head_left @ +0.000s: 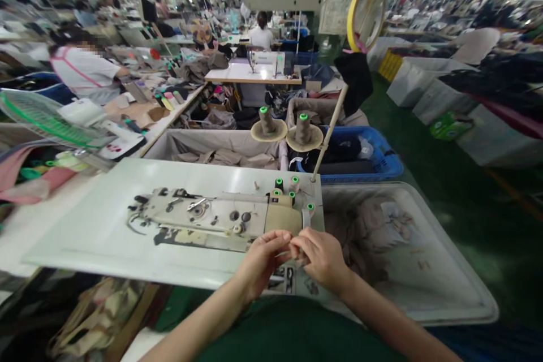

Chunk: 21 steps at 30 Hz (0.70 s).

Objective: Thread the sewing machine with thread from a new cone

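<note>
A white work table (pixel 85 237) carries a beige sewing machine (pixel 220 218), seen from above, with a large pale bin (pixel 445 271) of fabric pieces just to its right. Two thread cones (pixel 268 121) stand on a rack behind. Both hands meet at the machine's near right end: the left hand (pixel 263 257) and the right hand (pixel 324 257) have fingertips pressed together, seemingly pinching something fine, likely thread (pixel 292 249), though it is too small to confirm. Judged so, threading is in hand; the next move calls for steady, precise guiding. No writing is legible.
</note>
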Each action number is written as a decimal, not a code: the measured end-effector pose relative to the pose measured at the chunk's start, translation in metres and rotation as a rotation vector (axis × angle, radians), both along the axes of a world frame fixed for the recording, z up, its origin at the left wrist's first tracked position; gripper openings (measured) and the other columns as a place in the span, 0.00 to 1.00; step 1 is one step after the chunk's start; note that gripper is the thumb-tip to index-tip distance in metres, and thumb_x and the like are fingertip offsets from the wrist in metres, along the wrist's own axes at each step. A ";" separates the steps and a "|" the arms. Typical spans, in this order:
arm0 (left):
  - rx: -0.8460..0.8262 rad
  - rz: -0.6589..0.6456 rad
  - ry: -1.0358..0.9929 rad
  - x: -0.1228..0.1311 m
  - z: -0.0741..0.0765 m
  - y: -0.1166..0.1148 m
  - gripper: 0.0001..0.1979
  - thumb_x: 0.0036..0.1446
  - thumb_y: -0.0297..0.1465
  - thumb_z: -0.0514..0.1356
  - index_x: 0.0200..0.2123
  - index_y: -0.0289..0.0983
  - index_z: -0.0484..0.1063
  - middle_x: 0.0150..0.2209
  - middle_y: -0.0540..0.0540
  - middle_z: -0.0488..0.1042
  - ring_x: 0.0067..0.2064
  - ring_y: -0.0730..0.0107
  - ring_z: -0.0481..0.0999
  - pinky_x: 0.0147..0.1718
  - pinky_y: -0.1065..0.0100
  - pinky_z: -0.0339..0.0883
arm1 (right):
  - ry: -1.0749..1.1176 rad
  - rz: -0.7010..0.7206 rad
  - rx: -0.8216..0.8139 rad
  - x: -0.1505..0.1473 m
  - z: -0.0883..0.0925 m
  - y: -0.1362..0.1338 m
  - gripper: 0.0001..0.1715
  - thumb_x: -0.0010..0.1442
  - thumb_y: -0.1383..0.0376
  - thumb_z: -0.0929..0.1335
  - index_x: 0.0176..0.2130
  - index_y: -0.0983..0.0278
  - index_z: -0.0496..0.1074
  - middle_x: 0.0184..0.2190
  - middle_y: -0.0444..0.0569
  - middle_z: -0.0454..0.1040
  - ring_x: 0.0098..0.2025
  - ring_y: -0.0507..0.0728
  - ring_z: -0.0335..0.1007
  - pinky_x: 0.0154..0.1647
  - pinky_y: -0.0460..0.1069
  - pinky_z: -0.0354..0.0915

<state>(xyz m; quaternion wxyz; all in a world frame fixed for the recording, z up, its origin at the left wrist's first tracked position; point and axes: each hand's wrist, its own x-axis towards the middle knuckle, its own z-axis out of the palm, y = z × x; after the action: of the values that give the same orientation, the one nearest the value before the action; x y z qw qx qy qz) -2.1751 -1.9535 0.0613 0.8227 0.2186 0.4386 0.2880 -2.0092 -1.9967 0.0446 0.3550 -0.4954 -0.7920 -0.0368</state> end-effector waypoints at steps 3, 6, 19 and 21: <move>0.201 -0.038 0.175 -0.007 -0.010 -0.009 0.17 0.38 0.41 0.75 0.25 0.37 0.77 0.27 0.49 0.73 0.31 0.72 0.71 0.33 0.71 0.65 | 0.003 0.021 0.006 -0.002 0.000 -0.012 0.09 0.66 0.67 0.64 0.41 0.63 0.74 0.32 0.47 0.76 0.30 0.52 0.71 0.29 0.47 0.63; 0.525 -0.148 0.362 -0.012 -0.015 -0.013 0.14 0.48 0.42 0.68 0.26 0.37 0.74 0.26 0.48 0.72 0.30 0.68 0.68 0.31 0.68 0.62 | 0.022 0.144 -0.019 -0.007 0.002 -0.017 0.22 0.65 0.73 0.60 0.57 0.67 0.67 0.50 0.57 0.77 0.49 0.55 0.76 0.42 0.46 0.72; 0.706 -0.431 0.519 -0.049 -0.007 0.011 0.11 0.51 0.40 0.60 0.28 0.38 0.71 0.25 0.49 0.69 0.27 0.67 0.65 0.28 0.67 0.58 | 0.051 0.035 -0.198 -0.029 -0.009 -0.017 0.10 0.65 0.70 0.62 0.36 0.63 0.71 0.28 0.46 0.74 0.29 0.54 0.71 0.29 0.48 0.63; 0.846 -0.492 0.695 -0.058 -0.002 0.040 0.10 0.52 0.39 0.58 0.29 0.39 0.73 0.26 0.47 0.73 0.29 0.65 0.69 0.30 0.66 0.60 | 0.096 -0.031 -0.196 -0.031 -0.005 -0.017 0.08 0.67 0.68 0.63 0.37 0.63 0.71 0.28 0.44 0.75 0.29 0.53 0.73 0.30 0.48 0.63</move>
<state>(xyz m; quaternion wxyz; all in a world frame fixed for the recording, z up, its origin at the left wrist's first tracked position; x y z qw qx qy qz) -2.2334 -1.9135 0.0596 0.5152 0.7035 0.4658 0.1503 -2.0405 -2.0137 0.0392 0.3418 -0.5412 -0.7660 0.0589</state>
